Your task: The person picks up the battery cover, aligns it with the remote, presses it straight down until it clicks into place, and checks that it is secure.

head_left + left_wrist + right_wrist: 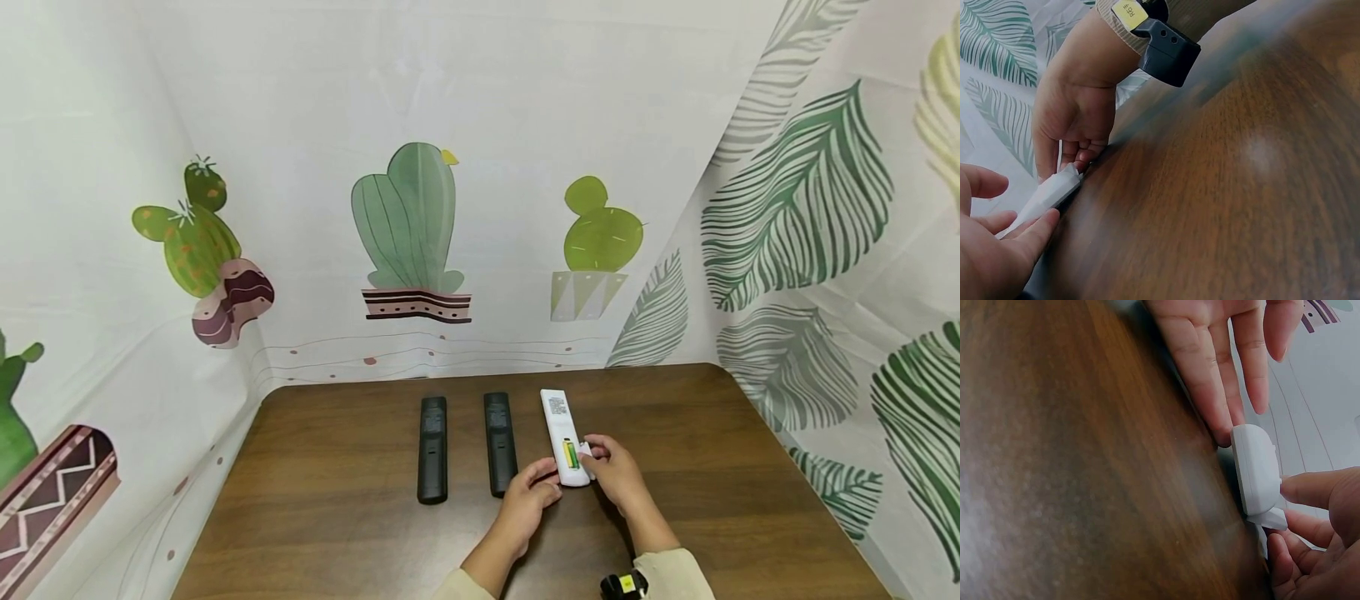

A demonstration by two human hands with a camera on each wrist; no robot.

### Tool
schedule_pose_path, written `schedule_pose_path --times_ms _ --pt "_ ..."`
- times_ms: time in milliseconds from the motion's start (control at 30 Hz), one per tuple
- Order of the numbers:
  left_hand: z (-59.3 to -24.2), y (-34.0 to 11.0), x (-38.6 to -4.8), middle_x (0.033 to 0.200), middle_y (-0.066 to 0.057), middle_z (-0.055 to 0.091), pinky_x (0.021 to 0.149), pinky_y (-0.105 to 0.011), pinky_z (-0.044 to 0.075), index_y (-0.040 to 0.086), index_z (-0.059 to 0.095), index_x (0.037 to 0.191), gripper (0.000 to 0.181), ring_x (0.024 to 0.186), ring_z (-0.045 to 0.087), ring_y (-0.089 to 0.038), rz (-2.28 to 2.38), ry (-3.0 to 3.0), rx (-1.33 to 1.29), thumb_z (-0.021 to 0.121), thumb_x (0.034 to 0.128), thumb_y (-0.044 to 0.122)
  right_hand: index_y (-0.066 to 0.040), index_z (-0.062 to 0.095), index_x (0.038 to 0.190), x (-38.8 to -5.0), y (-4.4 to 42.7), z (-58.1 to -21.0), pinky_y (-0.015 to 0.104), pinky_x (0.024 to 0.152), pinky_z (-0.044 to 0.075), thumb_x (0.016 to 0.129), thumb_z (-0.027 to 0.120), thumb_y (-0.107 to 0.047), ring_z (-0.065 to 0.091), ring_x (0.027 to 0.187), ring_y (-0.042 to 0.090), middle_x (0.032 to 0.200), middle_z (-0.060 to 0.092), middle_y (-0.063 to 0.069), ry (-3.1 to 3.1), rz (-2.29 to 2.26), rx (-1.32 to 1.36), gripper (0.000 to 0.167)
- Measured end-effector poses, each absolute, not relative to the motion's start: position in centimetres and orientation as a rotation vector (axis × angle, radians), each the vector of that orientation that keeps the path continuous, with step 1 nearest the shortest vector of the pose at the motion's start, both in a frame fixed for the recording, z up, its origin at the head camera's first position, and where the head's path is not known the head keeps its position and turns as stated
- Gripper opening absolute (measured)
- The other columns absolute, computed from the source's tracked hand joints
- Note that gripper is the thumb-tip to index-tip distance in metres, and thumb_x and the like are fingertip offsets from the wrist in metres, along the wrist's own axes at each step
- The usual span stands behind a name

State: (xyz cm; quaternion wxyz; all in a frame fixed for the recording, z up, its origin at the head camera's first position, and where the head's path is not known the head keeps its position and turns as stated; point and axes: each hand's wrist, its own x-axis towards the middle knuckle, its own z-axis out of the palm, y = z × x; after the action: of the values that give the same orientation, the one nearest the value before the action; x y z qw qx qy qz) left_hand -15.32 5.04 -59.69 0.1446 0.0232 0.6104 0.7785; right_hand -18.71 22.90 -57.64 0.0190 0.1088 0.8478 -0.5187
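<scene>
A white remote control lies back side up on the table, its battery compartment uncovered. Green-and-yellow batteries show inside. My right hand is at the remote's right edge, pinching a small white battery cover; its thumb reaches over the remote near the batteries. In the right wrist view, the cover sits beside the remote's near end. Along the left edge, my left hand touches the remote with extended fingertips, thumb apart, as the left wrist view also shows.
Two black remote controls lie face down, side by side, left of the white one; the nearer black remote is close to my left fingers. The brown wooden table meets a cactus-print cloth at its back edge.
</scene>
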Motion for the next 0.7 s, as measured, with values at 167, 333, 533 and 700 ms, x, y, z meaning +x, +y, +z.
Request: schedule_pose_path --times_ms 167,333,533,700 --pt "-60.0 5.3 -15.6 0.143 -0.025 0.053 0.095 -0.024 0.053 -0.009 0.044 0.145 0.060 0.125 0.060 -0.028 2.271 1.715 0.054 0.057 0.0872 0.002 0.002 0.062 0.128 -18.8 22.8 -57.7 0.021 0.071 0.045 0.093 0.068 -0.010 0.054 0.090 0.017 0.104 0.065 0.014 2.621 -1.629 0.339 0.038" --pt "-60.0 5.6 -15.8 0.147 -0.026 0.051 0.097 -0.026 0.052 -0.007 0.043 0.147 0.064 0.128 0.059 -0.027 2.268 1.705 0.040 0.059 0.0858 0.003 0.002 0.062 0.128 -18.8 22.8 -57.8 0.021 0.072 0.044 0.093 0.067 -0.011 0.054 0.091 0.017 0.104 0.065 0.014 2.617 -1.639 0.336 0.038" --pt "-59.9 6.0 -16.1 0.148 -0.025 0.051 0.101 -0.030 0.051 -0.003 0.043 0.149 0.068 0.129 0.057 -0.029 2.247 1.730 0.037 0.061 0.0836 0.003 0.003 0.064 0.126 -18.6 23.0 -57.7 0.021 0.073 0.045 0.093 0.068 -0.012 0.055 0.092 0.015 0.105 0.066 0.014 2.616 -1.636 0.338 0.036" --pt "-59.7 6.2 -16.2 0.149 -0.028 0.049 0.103 -0.033 0.051 -0.005 0.042 0.149 0.069 0.131 0.055 -0.033 2.236 1.769 0.064 0.060 0.0830 0.002 0.005 0.064 0.125 -18.6 23.1 -57.7 0.021 0.073 0.045 0.093 0.068 -0.012 0.056 0.093 0.016 0.106 0.067 0.016 2.626 -1.625 0.329 0.036"
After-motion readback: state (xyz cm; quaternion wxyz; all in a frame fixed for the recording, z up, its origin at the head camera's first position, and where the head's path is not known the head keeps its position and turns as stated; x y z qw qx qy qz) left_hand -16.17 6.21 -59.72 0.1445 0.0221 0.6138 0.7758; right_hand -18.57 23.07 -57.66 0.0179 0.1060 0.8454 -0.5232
